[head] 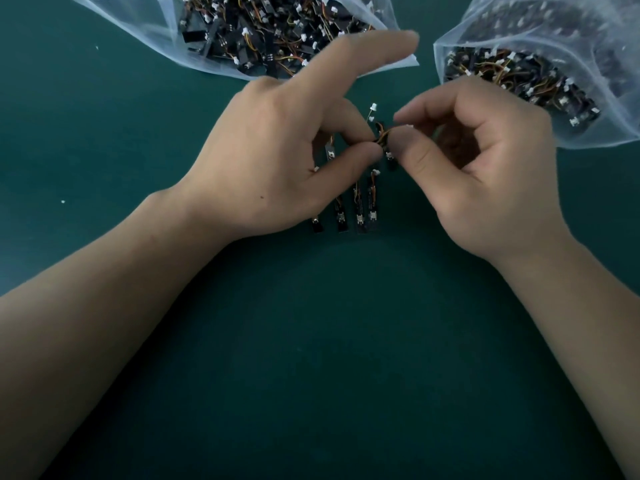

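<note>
Desk (104, 133): dark green mat surface; it carries everything noted below.
Left bag (145, 26): clear plastic, lying at the far edge left of centre, mouth toward me, full of small black boards with orange leads and white plugs.
Left hand (277, 161): thumb and a lower finger pinch the lead of one piece; the forefinger sticks out straight toward the far right and holds nothing.
Row of modules (358, 209): several black boards laid side by side on the desk, just under and between my wrists, part of the row hidden by my left hand.
Wired module (381, 135): held up between both hands, above the row; its orange lead is bunched at the pinch, and a white connector (373, 107) stands free on a thin wire above it.
Right hand (485, 174): thumb and forefinger tips nip the same piece from the other side; remaining fingers are curled into the palm.
Right bag (502, 32): second clear bag at the far right, holding the same sort of parts.
Step in hand: in my judgement, sorting out the lead on one module before it joins the row.
Next move: likely calls for a light, steady pinch so the thin wire is not strained, then a placement square beside the last board.
</note>
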Demonstrator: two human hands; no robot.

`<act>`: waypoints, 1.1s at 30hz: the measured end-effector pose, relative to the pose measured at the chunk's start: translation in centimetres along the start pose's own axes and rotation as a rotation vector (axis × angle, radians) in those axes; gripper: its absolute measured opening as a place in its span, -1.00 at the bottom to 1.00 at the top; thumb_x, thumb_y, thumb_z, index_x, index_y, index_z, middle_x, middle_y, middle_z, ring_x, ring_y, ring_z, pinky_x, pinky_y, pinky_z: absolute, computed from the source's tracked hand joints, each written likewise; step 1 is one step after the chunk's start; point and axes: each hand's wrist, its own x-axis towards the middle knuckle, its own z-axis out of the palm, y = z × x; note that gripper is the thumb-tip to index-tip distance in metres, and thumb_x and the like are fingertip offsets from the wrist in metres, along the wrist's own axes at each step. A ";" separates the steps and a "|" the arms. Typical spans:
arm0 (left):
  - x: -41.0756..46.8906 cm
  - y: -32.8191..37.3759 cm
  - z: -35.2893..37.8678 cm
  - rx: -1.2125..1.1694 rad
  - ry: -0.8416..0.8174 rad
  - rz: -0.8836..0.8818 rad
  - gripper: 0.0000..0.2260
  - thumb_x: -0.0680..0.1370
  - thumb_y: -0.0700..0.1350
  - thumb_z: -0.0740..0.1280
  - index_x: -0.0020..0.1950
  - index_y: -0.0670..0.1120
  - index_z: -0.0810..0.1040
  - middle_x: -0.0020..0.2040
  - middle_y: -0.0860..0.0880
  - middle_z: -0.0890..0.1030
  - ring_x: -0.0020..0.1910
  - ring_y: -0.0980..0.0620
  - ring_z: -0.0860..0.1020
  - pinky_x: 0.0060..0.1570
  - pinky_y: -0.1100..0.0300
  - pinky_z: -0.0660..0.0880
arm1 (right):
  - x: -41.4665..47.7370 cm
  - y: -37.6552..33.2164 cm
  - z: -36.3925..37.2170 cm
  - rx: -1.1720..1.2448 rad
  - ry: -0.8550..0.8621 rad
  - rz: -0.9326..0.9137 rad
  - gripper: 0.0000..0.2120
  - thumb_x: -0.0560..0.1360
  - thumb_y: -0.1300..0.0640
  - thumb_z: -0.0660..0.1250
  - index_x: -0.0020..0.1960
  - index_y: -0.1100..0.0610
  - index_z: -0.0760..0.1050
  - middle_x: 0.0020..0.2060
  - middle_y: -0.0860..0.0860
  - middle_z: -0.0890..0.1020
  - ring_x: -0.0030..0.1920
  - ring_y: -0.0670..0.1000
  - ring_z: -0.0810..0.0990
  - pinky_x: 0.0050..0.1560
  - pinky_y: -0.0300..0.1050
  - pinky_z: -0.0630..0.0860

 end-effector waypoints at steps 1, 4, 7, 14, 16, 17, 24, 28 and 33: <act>0.0 0.0 0.0 -0.008 0.008 -0.001 -0.47 0.59 -0.16 0.47 0.54 -0.08 0.40 -0.12 0.16 0.71 -0.33 -0.08 0.56 -0.24 0.02 0.54 | 0.0 0.0 0.0 0.003 -0.022 -0.022 -0.95 0.63 0.15 0.42 0.00 0.12 0.61 -0.17 -0.11 0.61 -0.24 -0.08 0.55 -0.24 -0.12 0.46; 0.0 0.1 0.1 -0.004 -0.014 0.022 -0.52 0.60 -0.17 0.47 0.51 -0.13 0.44 -0.17 0.23 0.69 -0.35 -0.08 0.55 -0.25 0.03 0.54 | 0.1 0.2 -0.1 0.039 -0.076 -0.072 -0.90 0.64 0.20 0.37 -0.05 0.11 0.56 -0.17 -0.16 0.57 -0.23 -0.13 0.49 -0.19 -0.23 0.38; 0.0 0.2 0.1 -0.030 -0.035 0.028 -0.54 0.63 -0.14 0.46 0.50 -0.14 0.46 -0.11 0.27 0.68 -0.31 0.00 0.57 -0.21 0.05 0.56 | 0.0 0.6 -0.2 0.110 -0.122 -0.037 -0.88 0.67 0.18 0.32 -0.05 0.14 0.54 -0.21 -0.13 0.55 -0.26 -0.06 0.46 -0.19 -0.19 0.36; 0.6 -1.7 -0.4 -0.221 0.118 -0.045 -0.69 0.68 -0.33 0.26 0.43 -0.32 0.44 0.03 -0.15 0.70 -0.18 0.25 0.53 -0.07 0.36 0.38 | 0.5 1.8 -2.7 0.070 -0.286 0.040 -0.80 0.58 0.22 0.23 -0.23 0.18 0.41 -0.40 0.02 0.44 -0.39 -0.05 0.34 -0.34 -0.19 0.27; 0.6 -2.1 -0.5 -0.222 0.139 -0.097 -0.72 0.67 -0.35 0.25 0.39 -0.29 0.48 0.01 -0.16 0.69 -0.18 0.20 0.51 -0.04 0.33 0.38 | 0.6 2.0 -3.3 -0.009 -0.381 0.049 -0.81 0.53 0.21 0.27 -0.26 0.11 0.45 -0.41 -0.08 0.48 -0.39 -0.04 0.40 -0.35 -0.17 0.30; 0.5 -2.1 -0.5 -0.216 0.138 -0.115 -0.73 0.66 -0.35 0.25 0.37 -0.29 0.50 0.00 -0.15 0.69 -0.17 0.20 0.51 -0.04 0.33 0.38 | 0.6 2.0 -3.3 -0.056 -0.408 0.028 -0.83 0.52 0.20 0.30 -0.26 0.11 0.48 -0.39 -0.10 0.51 -0.37 -0.04 0.44 -0.34 -0.15 0.33; 0.4 -1.8 -0.5 -0.147 0.113 -0.120 -0.74 0.65 -0.36 0.26 0.30 -0.26 0.59 -0.03 -0.11 0.68 -0.10 0.26 0.54 -0.04 0.41 0.36 | 0.5 2.1 -3.0 -0.251 -0.400 -0.014 -0.83 0.46 -0.10 0.42 -0.03 -0.05 0.55 -0.23 -0.15 0.52 -0.26 -0.14 0.49 -0.26 -0.13 0.36; 0.5 -1.7 -0.6 -0.112 0.149 -0.148 -0.78 0.65 -0.32 0.27 0.23 -0.24 0.63 -0.10 -0.05 0.65 -0.15 0.21 0.52 -0.08 0.36 0.38 | 0.4 2.0 -2.6 -0.253 -0.372 -0.020 -0.84 0.49 -0.07 0.44 -0.13 -0.01 0.54 -0.24 -0.13 0.56 -0.21 -0.05 0.53 -0.26 -0.02 0.47; 0.4 -1.6 -0.7 -0.077 0.176 -0.177 -0.82 0.64 -0.29 0.28 0.07 -0.21 0.68 -0.31 0.08 0.52 -0.38 0.18 0.41 -0.29 0.32 0.29 | 0.4 1.9 -2.7 -0.200 -0.352 0.006 -0.83 0.51 -0.08 0.47 -0.13 -0.03 0.56 -0.27 -0.15 0.56 -0.28 -0.08 0.52 -0.29 -0.25 0.38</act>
